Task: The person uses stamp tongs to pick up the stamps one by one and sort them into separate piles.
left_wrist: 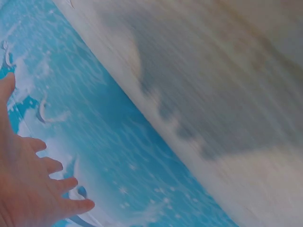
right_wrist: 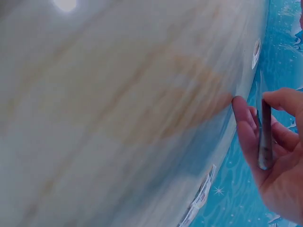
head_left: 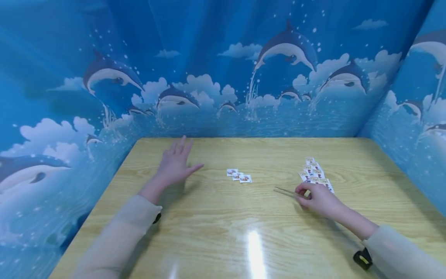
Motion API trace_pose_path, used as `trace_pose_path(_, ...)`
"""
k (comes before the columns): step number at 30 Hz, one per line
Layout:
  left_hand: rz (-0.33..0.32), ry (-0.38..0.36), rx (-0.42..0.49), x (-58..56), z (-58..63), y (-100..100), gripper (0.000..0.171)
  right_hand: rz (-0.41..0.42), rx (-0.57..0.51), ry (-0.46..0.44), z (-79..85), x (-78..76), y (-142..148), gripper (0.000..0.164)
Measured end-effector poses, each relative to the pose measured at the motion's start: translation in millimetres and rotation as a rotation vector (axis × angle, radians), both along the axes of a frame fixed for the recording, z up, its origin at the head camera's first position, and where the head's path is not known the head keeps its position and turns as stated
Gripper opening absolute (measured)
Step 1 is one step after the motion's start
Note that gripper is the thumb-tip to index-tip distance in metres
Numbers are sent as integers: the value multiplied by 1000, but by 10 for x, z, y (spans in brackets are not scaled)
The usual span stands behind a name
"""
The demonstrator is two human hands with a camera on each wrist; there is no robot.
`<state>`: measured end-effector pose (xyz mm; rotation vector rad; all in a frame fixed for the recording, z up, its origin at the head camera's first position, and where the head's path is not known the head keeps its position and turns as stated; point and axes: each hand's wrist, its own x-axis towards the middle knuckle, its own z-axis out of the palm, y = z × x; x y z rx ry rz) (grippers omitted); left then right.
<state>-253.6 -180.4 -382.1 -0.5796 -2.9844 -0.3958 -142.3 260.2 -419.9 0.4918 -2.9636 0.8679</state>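
Observation:
My right hand [head_left: 318, 199] pinches a pair of metal tweezers [head_left: 287, 192] between thumb and fingers, its slightly parted tips pointing left over the table. In the right wrist view the tweezers [right_wrist: 265, 132] lie along the fingers with nothing between the tips. Just beyond this hand lies a cluster of small printed paper pieces [head_left: 313, 170], several of them overlapping, partly hidden by the hand. Three similar pieces [head_left: 238, 176] form a slanting row at mid-table. My left hand [head_left: 175, 162], fingers spread and holding nothing, hovers over the table's left side; its spread fingers [left_wrist: 66, 184] show in the left wrist view.
The wood-grain table [head_left: 209, 217] carries a bright light reflection near its front. A blue curtain [head_left: 209, 58] printed with dolphins encloses the back and both sides. Dark wrist straps [head_left: 363, 259] show at the sleeves.

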Motion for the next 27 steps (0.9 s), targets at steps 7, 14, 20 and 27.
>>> trace_pose_path(7,9,38,-56,23,0,212,97,15,78,13,-26,24,-20,9)
trace_pose_path(14,-4,42,-71,93,8,353,97,46,88,3,-37,35,-59,13)
trace_pose_path(20,-26,58,-70,163,20,498,98,58,90,21,-28,29,-67,14)
trace_pose_path(27,-47,63,-81,284,43,748,97,17,75,104,118,-56,-134,29)
